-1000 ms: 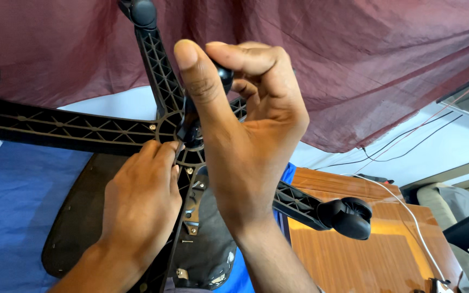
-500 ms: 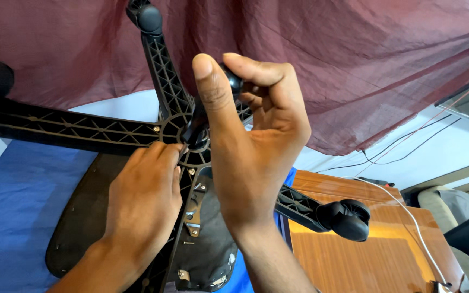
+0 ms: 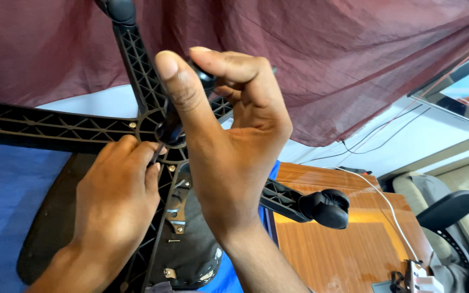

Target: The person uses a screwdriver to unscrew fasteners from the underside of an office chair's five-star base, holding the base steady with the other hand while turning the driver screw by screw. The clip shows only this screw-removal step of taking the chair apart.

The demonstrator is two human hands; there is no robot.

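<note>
An upturned office chair's black star base (image 3: 50, 127) fills the left and middle of the view, its ribbed legs spreading from a hub. My right hand (image 3: 229, 146) is curled around a black screwdriver handle (image 3: 204, 78) standing at the hub, thumb raised. My left hand (image 3: 118, 198) rests just below the hub, fingertips closed on the tool's shaft or the hub edge; the exact contact is hidden. One castor wheel (image 3: 327, 208) shows at the end of the right leg, another (image 3: 118, 10) at the top.
The chair's black seat underside (image 3: 55, 217) with metal brackets lies under my hands on a blue surface (image 3: 6, 201). A maroon cloth (image 3: 327, 59) hangs behind. A wooden desk (image 3: 343, 249) with cables is at right, another chair (image 3: 451, 211) beyond it.
My right hand has shifted slightly on the handle, thumb a little lower and turned; the view has moved a bit. My left hand stays at the hub.
</note>
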